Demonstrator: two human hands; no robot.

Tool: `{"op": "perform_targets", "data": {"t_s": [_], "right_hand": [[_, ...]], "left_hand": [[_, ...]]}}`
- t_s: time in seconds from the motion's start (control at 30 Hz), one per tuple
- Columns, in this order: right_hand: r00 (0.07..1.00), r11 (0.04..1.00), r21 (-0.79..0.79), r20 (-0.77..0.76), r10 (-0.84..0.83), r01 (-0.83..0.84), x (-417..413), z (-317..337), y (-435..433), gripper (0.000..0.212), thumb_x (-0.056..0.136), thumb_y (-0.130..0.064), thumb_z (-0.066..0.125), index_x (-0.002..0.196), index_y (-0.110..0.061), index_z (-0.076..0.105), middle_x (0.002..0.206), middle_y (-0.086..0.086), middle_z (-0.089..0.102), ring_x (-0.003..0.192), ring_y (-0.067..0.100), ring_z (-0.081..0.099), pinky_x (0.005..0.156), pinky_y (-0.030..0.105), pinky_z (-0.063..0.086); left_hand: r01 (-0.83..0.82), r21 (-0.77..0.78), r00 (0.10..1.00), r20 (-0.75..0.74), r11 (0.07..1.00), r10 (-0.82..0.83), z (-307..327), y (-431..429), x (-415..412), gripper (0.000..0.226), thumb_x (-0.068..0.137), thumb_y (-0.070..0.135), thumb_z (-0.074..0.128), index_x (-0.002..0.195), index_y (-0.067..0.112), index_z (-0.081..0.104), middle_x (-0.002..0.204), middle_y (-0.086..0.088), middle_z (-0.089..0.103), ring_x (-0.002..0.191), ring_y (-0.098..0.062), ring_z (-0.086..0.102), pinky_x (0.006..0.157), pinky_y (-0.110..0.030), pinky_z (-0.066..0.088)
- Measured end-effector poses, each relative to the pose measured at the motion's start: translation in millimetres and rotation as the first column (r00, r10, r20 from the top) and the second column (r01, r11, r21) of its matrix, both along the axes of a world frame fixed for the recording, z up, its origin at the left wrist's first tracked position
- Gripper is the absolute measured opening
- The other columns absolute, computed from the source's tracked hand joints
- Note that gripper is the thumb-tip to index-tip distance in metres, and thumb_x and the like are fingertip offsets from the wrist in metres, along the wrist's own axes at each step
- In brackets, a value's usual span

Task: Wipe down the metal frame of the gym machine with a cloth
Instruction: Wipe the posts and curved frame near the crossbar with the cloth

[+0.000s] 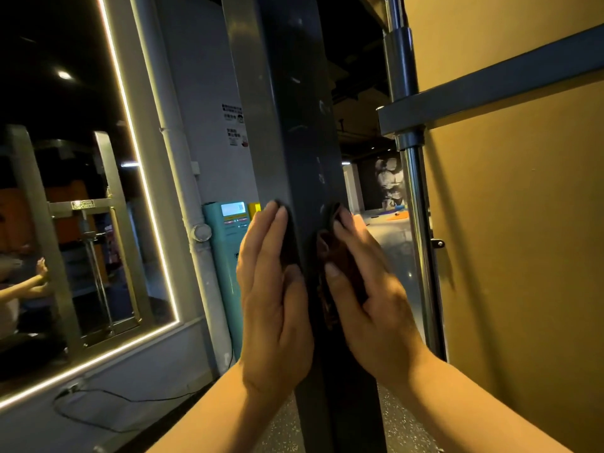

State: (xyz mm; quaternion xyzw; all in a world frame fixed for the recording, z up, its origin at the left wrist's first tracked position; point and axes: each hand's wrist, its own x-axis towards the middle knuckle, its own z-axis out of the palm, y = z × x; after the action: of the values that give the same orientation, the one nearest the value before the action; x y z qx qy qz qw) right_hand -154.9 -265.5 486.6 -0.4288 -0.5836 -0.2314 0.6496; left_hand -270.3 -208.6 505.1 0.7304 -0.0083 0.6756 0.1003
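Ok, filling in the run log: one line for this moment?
phase: wiping | left hand: flat, presses cloth on frame | right hand: grips cloth

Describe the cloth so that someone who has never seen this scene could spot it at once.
Find the dark upright post at the centre of the view. The left hand and right hand press on it from either side. The cloth is the dark, creased fabric under them, soft where the post is smooth.

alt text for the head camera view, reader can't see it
A person's left hand presses and right hand grips a dark cloth against a gym machine's upright metal post. A lit-edged mirror is at left, a chrome pole and yellow wall at right.
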Motion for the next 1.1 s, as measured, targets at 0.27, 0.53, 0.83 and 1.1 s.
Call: {"op": "perform_targets", "data": {"t_s": [0.27, 0.53, 0.83, 1.1], "right_hand": [[0.981, 0.999, 0.007, 0.188, -0.051, 0.051, 9.0, -35.8, -4.8, 0.051, 0.102, -0.015, 0.049, 0.152, -0.007, 0.043, 0.164, 0.002, 0.035, 0.154, 0.026, 0.027, 0.122, 0.045, 0.032], [0.985, 0.998, 0.039, 0.158, -0.061, 0.056, -1.3, -12.3, -4.5, 0.052, 0.101, -0.014, 0.052, 0.152, -0.010, 0.044, 0.163, 0.001, 0.037, 0.154, 0.024, 0.028, 0.123, 0.042, 0.031], [0.992, 0.999, 0.018, 0.118, -0.034, 0.032, 5.0, 32.4, -1.3, 0.055, 0.104, -0.025, 0.045, 0.156, -0.010, 0.037, 0.166, -0.002, 0.031, 0.156, 0.018, 0.023, 0.122, 0.048, 0.033], [0.966, 0.997, 0.055, 0.247, -0.072, 0.060, 9.3, 12.4, 0.5, 0.055, 0.103, -0.030, 0.049, 0.156, -0.019, 0.038, 0.166, -0.007, 0.031, 0.155, 0.022, 0.026, 0.121, 0.039, 0.030]], "left_hand": [[0.054, -0.042, 0.998, 0.011, 0.998, -0.054, 10.9, -8.6, 6.7, 0.061, 0.095, -0.007, 0.043, 0.156, 0.001, 0.035, 0.168, -0.007, 0.028, 0.158, -0.014, 0.021, 0.128, -0.028, 0.019], [0.010, -0.005, 1.000, 0.019, 1.000, -0.010, 36.7, -6.6, 2.9, 0.058, 0.093, -0.005, 0.047, 0.150, 0.007, 0.044, 0.160, -0.006, 0.036, 0.153, -0.017, 0.030, 0.126, -0.041, 0.029], [0.031, 0.059, 0.999, -0.024, 0.998, -0.030, 74.3, -2.9, 9.3, 0.061, 0.100, -0.002, 0.040, 0.160, 0.006, 0.030, 0.170, 0.001, 0.022, 0.159, -0.012, 0.017, 0.130, -0.046, 0.018], [0.077, 0.067, 0.996, 0.036, 0.995, -0.080, 72.9, 1.6, 10.2, 0.053, 0.102, 0.009, 0.042, 0.155, 0.014, 0.040, 0.166, 0.004, 0.034, 0.157, -0.018, 0.026, 0.127, -0.050, 0.027]]}}
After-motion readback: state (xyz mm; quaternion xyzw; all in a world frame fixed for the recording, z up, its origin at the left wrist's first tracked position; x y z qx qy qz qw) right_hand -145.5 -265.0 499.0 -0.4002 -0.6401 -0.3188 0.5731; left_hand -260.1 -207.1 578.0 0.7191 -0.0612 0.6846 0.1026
